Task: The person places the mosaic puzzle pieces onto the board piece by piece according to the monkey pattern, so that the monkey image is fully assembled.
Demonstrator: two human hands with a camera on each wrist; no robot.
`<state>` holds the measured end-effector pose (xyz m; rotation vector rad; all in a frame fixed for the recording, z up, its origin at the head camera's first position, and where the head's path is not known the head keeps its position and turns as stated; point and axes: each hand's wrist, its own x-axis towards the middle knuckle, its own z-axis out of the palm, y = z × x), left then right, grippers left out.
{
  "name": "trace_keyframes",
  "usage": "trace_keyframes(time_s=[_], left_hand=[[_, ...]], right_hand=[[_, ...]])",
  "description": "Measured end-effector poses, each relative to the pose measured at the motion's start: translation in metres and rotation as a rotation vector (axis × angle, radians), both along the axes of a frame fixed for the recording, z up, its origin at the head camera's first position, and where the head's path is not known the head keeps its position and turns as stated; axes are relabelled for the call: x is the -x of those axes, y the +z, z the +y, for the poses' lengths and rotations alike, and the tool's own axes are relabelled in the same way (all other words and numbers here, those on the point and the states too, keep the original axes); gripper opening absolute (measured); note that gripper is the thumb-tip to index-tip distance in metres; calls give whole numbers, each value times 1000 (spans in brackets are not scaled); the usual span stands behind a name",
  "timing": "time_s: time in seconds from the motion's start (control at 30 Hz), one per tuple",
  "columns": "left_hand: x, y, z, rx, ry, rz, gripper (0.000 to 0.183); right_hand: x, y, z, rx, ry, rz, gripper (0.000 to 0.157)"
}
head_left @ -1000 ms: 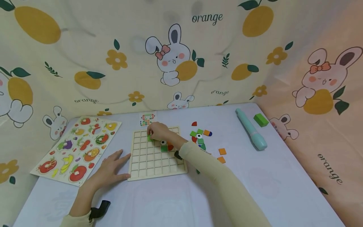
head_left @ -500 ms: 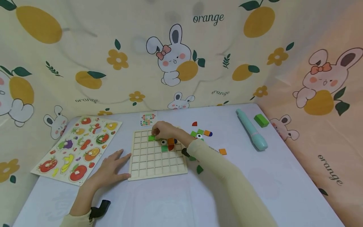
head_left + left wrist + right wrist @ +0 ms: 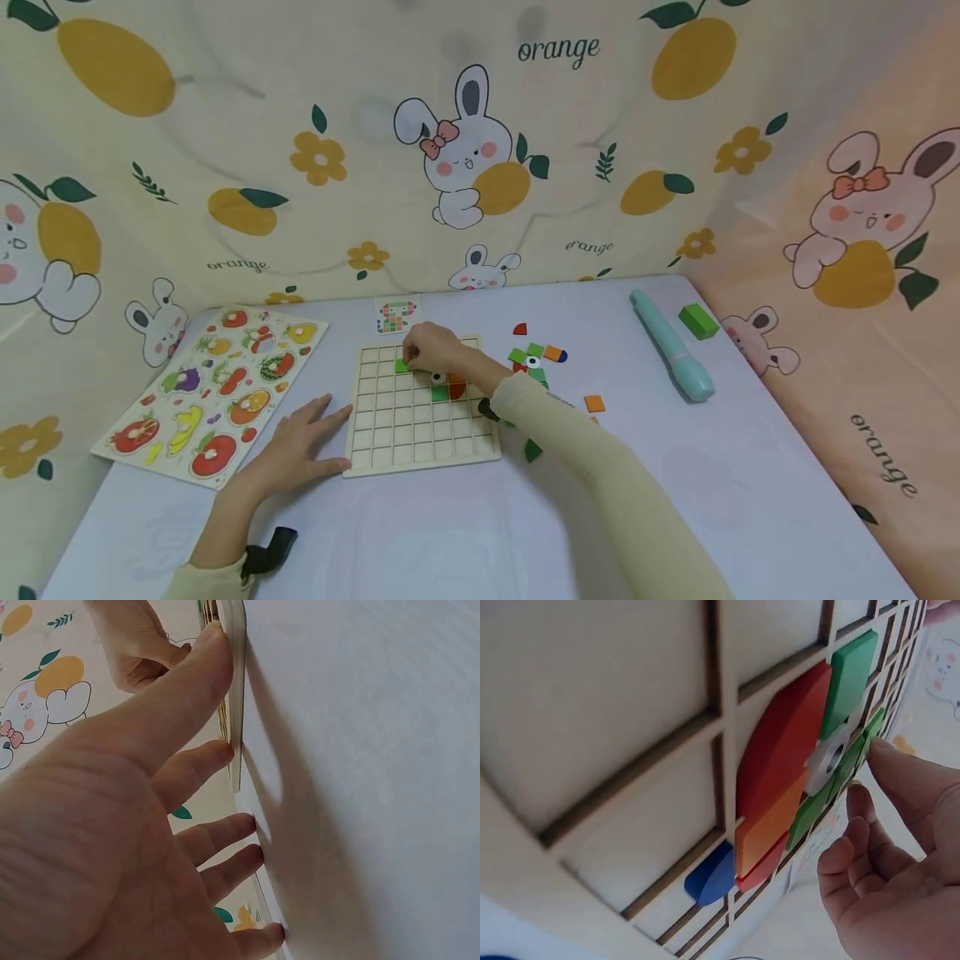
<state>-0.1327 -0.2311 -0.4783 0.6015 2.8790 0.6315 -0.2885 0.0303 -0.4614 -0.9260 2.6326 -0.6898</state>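
My right hand (image 3: 438, 348) is over the upper part of the wooden grid board (image 3: 416, 435), thumb and fingers bent at the green tiles. In the right wrist view its thumb and forefinger pinch a green square tile (image 3: 846, 766) in the row along the grid. A further green tile (image 3: 402, 365) shows left of the fingertips in the head view. Beside the hand lie a white eye tile (image 3: 827, 759), a green tile (image 3: 850, 675), red (image 3: 784, 739), orange (image 3: 769, 819) and blue (image 3: 711, 876) pieces. My left hand (image 3: 292, 450), fingers spread, touches the board's left edge with thumb and forefinger.
A pattern card (image 3: 397, 317) lies behind the board. Loose tiles (image 3: 537, 375) are scattered to the right, partly hidden by the right sleeve. A fruit puzzle board (image 3: 217, 392) lies at left; a teal pen-shaped device (image 3: 671, 346) and green block (image 3: 698, 321) at far right.
My right hand has shifted slightly right along the upper row, uncovering the left green tile, then stays nearly still there. My left hand keeps its place at the board's edge.
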Motion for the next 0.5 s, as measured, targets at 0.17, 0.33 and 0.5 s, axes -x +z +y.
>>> trace_keyframes(time_s=[0.17, 0.33, 0.5], left_hand=[[1, -1, 0, -3, -1, -1, 82], [2, -2, 1, 4, 2, 0, 82], [0, 0, 0, 14, 4, 7, 82]], right_hand=[[9, 0, 25, 95, -23, -26, 5], [21, -2, 81, 179, -154, -94, 5], [27, 1, 137, 139, -323, -131, 14]])
